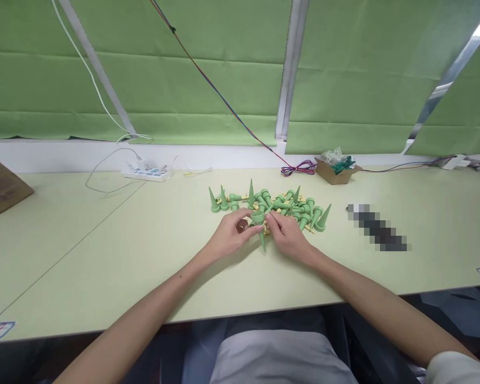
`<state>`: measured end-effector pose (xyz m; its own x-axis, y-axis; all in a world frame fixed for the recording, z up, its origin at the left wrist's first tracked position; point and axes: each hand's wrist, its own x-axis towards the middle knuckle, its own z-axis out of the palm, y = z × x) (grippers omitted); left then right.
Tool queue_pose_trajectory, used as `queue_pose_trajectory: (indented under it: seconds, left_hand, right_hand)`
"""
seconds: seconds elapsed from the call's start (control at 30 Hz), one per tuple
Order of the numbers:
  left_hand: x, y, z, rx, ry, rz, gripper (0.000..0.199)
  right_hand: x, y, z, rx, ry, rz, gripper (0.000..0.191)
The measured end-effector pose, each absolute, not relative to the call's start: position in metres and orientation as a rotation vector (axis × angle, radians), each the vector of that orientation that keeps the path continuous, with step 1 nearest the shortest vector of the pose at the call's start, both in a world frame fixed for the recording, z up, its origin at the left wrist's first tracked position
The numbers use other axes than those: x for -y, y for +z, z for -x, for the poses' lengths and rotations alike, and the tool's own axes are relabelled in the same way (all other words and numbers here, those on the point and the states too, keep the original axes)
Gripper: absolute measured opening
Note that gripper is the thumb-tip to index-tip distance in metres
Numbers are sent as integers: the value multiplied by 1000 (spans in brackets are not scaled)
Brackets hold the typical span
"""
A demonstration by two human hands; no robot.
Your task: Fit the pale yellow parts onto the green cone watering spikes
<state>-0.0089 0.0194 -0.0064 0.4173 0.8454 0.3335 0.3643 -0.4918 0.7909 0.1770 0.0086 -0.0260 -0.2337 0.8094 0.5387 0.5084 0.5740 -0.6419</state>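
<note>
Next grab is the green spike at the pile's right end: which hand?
Right hand, probably: it's nearer that spike, while the left hand holds the cupped green piece farther off.

A pale yellow-green smooth-topped table [144,282] is bearing a heap of green plastic cone-shaped spikes with yellow parts [304,209], several standing point-up. A white power strip [146,173] is lying toward the back left, while a small open brown cardboard box [335,175] is sitting beside a coiled red-and-blue cable [298,168].
</note>
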Motion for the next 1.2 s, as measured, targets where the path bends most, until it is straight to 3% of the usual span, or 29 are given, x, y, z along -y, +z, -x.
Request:
queue_pose_trajectory:
  seconds: [0.6, 0.77, 1.2]
  left_hand:
    - [-20, -7, 8, -1106, 992, -2054, 30]
    - [-19, -7, 7, -1066, 832, -1976, 50]
    - [-24, -5, 6, -855, 714, -1505, 69]
  right_hand:
    - [-5, -24, -176, 1830, 496, 1049, 38]
    - [-6, -24, -176, 1820, 479, 1033, 38]
    - [-5, -22, -175, 1838, 435, 1017, 35]
